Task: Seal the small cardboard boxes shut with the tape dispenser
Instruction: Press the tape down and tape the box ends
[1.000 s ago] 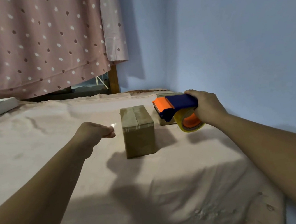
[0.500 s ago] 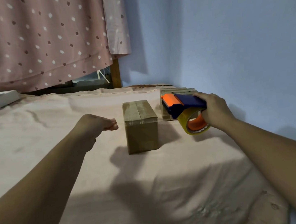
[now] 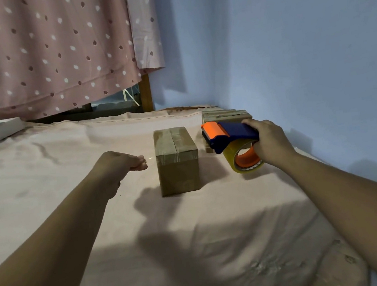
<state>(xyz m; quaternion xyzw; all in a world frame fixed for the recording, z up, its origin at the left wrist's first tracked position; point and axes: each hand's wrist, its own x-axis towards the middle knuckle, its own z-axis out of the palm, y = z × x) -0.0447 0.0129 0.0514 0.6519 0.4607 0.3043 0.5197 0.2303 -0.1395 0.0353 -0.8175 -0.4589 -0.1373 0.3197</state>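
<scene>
R hand (image 3: 271, 141) grasps tape dispenser (image 3: 228, 137), held just right of box (image 3: 177, 166), not touching. Box upright mid-bed (image 3: 44, 185), tape on top seam. L hand (image 3: 123, 163) clenched beside box, nothing visibly held; prob. ready to steady it. Other boxes (image 3: 224, 115) behind dispenser.

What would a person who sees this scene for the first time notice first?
The blue and orange tape dispenser with its roll of clear tape stands out most, gripped by the right hand right of the middle. Just left of it, a small brown cardboard box stands on the pale pink sheet, with the left hand curled beside it, not touching. Behind, a pink dotted curtain hangs at the upper left.
</scene>
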